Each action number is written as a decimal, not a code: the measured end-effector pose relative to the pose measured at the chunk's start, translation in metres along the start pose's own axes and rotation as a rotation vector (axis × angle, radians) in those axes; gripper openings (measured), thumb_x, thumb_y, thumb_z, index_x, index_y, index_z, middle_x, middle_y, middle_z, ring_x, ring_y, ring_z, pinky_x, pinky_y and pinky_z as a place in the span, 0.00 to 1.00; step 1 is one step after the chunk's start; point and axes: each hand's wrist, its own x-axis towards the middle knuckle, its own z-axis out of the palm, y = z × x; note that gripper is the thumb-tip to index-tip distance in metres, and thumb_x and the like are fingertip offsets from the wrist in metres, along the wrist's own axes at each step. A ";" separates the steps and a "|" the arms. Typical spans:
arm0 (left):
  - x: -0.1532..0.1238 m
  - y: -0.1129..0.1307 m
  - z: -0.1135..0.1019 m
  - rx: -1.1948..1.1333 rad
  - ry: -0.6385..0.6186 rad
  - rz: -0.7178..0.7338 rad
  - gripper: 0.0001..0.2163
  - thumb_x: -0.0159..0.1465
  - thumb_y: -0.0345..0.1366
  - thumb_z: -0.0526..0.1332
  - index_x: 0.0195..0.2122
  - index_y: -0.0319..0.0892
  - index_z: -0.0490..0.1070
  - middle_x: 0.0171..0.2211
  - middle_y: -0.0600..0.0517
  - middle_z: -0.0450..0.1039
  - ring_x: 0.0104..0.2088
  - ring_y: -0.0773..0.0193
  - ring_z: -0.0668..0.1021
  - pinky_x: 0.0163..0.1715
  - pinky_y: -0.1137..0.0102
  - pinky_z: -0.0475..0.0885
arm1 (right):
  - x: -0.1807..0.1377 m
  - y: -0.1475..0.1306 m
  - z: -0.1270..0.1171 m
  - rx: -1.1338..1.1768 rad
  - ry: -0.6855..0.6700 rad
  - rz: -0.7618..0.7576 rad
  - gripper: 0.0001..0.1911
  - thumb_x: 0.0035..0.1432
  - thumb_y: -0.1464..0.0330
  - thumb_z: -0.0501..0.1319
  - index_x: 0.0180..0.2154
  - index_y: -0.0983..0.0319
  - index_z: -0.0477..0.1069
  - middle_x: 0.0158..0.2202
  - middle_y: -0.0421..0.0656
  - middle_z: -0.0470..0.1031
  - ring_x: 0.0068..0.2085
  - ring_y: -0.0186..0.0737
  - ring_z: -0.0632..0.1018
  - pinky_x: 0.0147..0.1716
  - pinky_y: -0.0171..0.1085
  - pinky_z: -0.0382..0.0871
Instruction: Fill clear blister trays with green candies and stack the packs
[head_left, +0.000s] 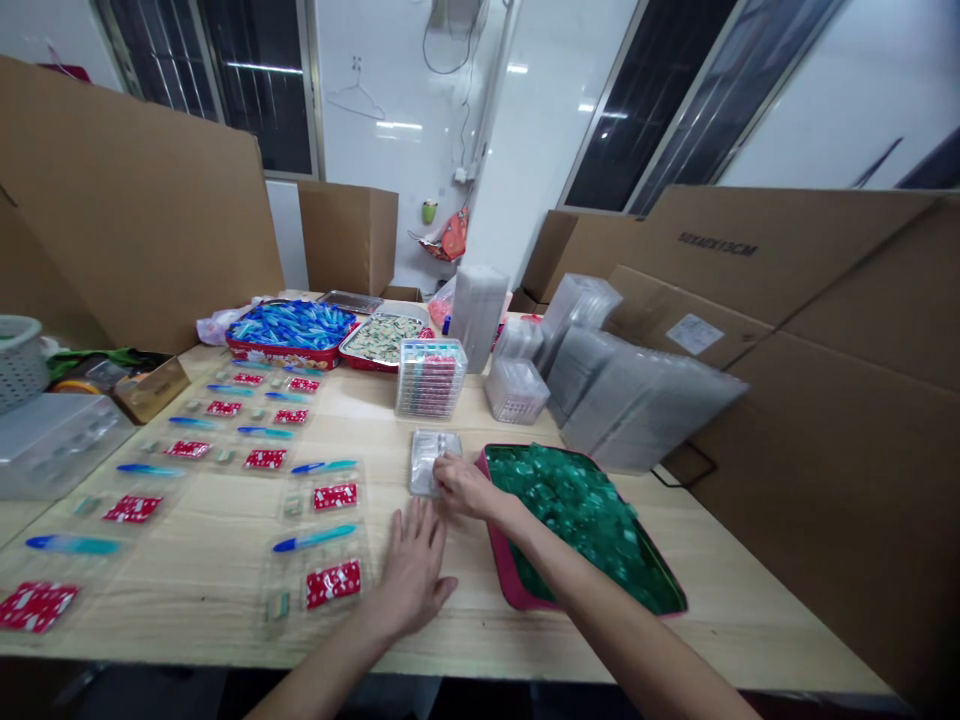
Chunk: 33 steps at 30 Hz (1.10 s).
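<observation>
My left hand [412,575] lies flat on the wooden table [225,570] with its fingers spread, holding nothing. My right hand [461,483] rests with curled fingers on a clear plastic blister tray [429,455] just left of a red tray [499,560] full of green pieces [581,510]. To the left lie rows of clear blister packs [319,570], each with a blue pen [313,538] and a red packet [333,583].
At the back stand a red tin of blue pens [289,328], a tin of pale pieces [384,340], a stack of filled clear trays [431,378] and piles of empty clear trays [630,395]. Cardboard sheets [825,400] wall the table. A basket [19,360] sits far left.
</observation>
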 end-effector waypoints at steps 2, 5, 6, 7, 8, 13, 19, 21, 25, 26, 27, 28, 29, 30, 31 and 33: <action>-0.007 0.003 -0.002 0.005 -0.002 0.001 0.32 0.62 0.48 0.55 0.63 0.35 0.53 0.66 0.35 0.43 0.66 0.41 0.43 0.61 0.44 0.45 | -0.001 -0.002 -0.010 -0.009 0.047 0.027 0.06 0.51 0.79 0.56 0.29 0.65 0.70 0.35 0.46 0.72 0.39 0.42 0.67 0.40 0.38 0.59; -0.023 0.001 0.003 0.037 0.033 0.017 0.31 0.60 0.44 0.58 0.63 0.38 0.55 0.66 0.37 0.45 0.65 0.40 0.47 0.60 0.45 0.50 | -0.016 -0.020 -0.024 -0.057 0.116 0.041 0.06 0.53 0.77 0.55 0.32 0.66 0.70 0.37 0.49 0.71 0.41 0.45 0.66 0.42 0.42 0.57; -0.030 -0.003 0.007 0.055 0.066 0.029 0.31 0.60 0.43 0.59 0.62 0.38 0.56 0.66 0.37 0.47 0.65 0.40 0.49 0.59 0.45 0.53 | -0.025 -0.030 -0.027 -0.078 0.136 0.031 0.06 0.53 0.77 0.55 0.32 0.66 0.70 0.37 0.49 0.71 0.40 0.45 0.65 0.42 0.43 0.57; -0.037 -0.010 0.011 0.075 0.111 0.048 0.30 0.59 0.43 0.59 0.61 0.38 0.57 0.65 0.37 0.49 0.65 0.39 0.51 0.58 0.45 0.55 | -0.036 -0.043 -0.027 -0.099 0.154 0.015 0.05 0.52 0.76 0.55 0.31 0.65 0.70 0.37 0.49 0.70 0.39 0.45 0.65 0.42 0.44 0.56; -0.044 -0.017 0.016 0.096 0.173 0.068 0.28 0.59 0.42 0.59 0.60 0.38 0.59 0.64 0.37 0.52 0.64 0.39 0.53 0.57 0.45 0.58 | -0.049 -0.057 -0.025 -0.110 0.166 0.002 0.05 0.52 0.76 0.56 0.31 0.65 0.69 0.36 0.49 0.70 0.39 0.45 0.64 0.41 0.44 0.56; -0.071 -0.055 0.027 0.127 0.476 0.152 0.13 0.64 0.37 0.54 0.46 0.41 0.70 0.51 0.43 0.72 0.56 0.49 0.69 0.50 0.57 0.70 | -0.105 -0.124 0.005 0.005 0.111 -0.021 0.04 0.48 0.74 0.59 0.30 0.63 0.68 0.34 0.46 0.70 0.37 0.43 0.65 0.41 0.43 0.58; -0.067 -0.032 0.017 0.079 0.360 0.119 0.16 0.63 0.39 0.53 0.50 0.41 0.70 0.56 0.41 0.68 0.58 0.48 0.67 0.54 0.56 0.67 | -0.117 -0.080 -0.006 0.155 0.247 0.178 0.04 0.54 0.74 0.57 0.31 0.60 0.69 0.37 0.45 0.73 0.39 0.43 0.68 0.40 0.41 0.59; -0.055 -0.013 0.013 0.057 0.267 0.165 0.23 0.62 0.41 0.56 0.57 0.40 0.64 0.63 0.40 0.57 0.63 0.44 0.58 0.58 0.52 0.61 | -0.110 -0.040 -0.024 0.102 0.295 0.336 0.09 0.56 0.78 0.53 0.33 0.62 0.70 0.36 0.46 0.73 0.40 0.42 0.69 0.40 0.40 0.59; -0.029 0.017 0.004 -0.007 0.054 0.177 0.31 0.60 0.45 0.58 0.64 0.43 0.53 0.67 0.42 0.42 0.66 0.41 0.47 0.60 0.45 0.50 | -0.094 0.016 -0.042 -0.032 0.101 0.519 0.17 0.51 0.84 0.52 0.38 0.62 0.71 0.40 0.47 0.73 0.42 0.44 0.70 0.41 0.39 0.58; -0.026 0.020 0.002 -0.017 0.006 0.169 0.32 0.60 0.46 0.58 0.64 0.43 0.52 0.67 0.42 0.41 0.66 0.41 0.45 0.61 0.44 0.48 | -0.092 0.022 -0.041 -0.040 0.071 0.516 0.18 0.48 0.84 0.53 0.38 0.62 0.71 0.40 0.47 0.73 0.42 0.44 0.70 0.41 0.39 0.58; -0.024 0.022 0.000 -0.024 -0.037 0.157 0.32 0.61 0.46 0.57 0.64 0.43 0.52 0.67 0.41 0.41 0.66 0.41 0.45 0.60 0.43 0.47 | -0.090 0.026 -0.038 -0.039 0.061 0.506 0.19 0.47 0.85 0.53 0.37 0.63 0.71 0.40 0.47 0.72 0.42 0.44 0.70 0.42 0.39 0.58; -0.024 0.022 0.000 -0.029 -0.074 0.147 0.31 0.61 0.46 0.57 0.64 0.43 0.53 0.67 0.41 0.40 0.66 0.41 0.44 0.60 0.43 0.47 | -0.090 0.027 -0.035 -0.034 0.065 0.499 0.19 0.46 0.85 0.53 0.37 0.63 0.71 0.40 0.47 0.72 0.42 0.43 0.70 0.42 0.39 0.58; -0.026 0.020 0.000 -0.034 -0.103 0.140 0.30 0.62 0.46 0.56 0.64 0.43 0.53 0.67 0.41 0.40 0.66 0.41 0.44 0.60 0.43 0.46 | -0.091 0.028 -0.033 -0.030 0.070 0.497 0.18 0.46 0.85 0.53 0.37 0.63 0.70 0.40 0.48 0.71 0.43 0.43 0.70 0.43 0.39 0.58; -0.029 0.016 0.001 -0.041 -0.123 0.138 0.30 0.62 0.45 0.56 0.64 0.43 0.54 0.67 0.41 0.39 0.66 0.41 0.45 0.60 0.43 0.46 | -0.094 0.028 -0.030 -0.026 0.079 0.500 0.18 0.47 0.85 0.52 0.37 0.64 0.70 0.40 0.48 0.71 0.43 0.43 0.70 0.43 0.39 0.58; -0.034 0.012 0.002 -0.052 -0.134 0.140 0.29 0.62 0.44 0.56 0.64 0.43 0.54 0.67 0.41 0.39 0.66 0.42 0.45 0.60 0.43 0.46 | -0.097 0.027 -0.029 -0.028 0.086 0.503 0.17 0.48 0.84 0.52 0.37 0.64 0.70 0.40 0.48 0.71 0.43 0.43 0.70 0.44 0.39 0.58; -0.042 0.004 0.003 -0.097 -0.122 0.148 0.29 0.61 0.44 0.57 0.63 0.43 0.55 0.67 0.41 0.41 0.66 0.42 0.46 0.60 0.42 0.46 | -0.104 0.025 -0.030 0.016 0.149 0.506 0.14 0.50 0.82 0.53 0.37 0.63 0.69 0.39 0.47 0.71 0.43 0.43 0.70 0.44 0.39 0.59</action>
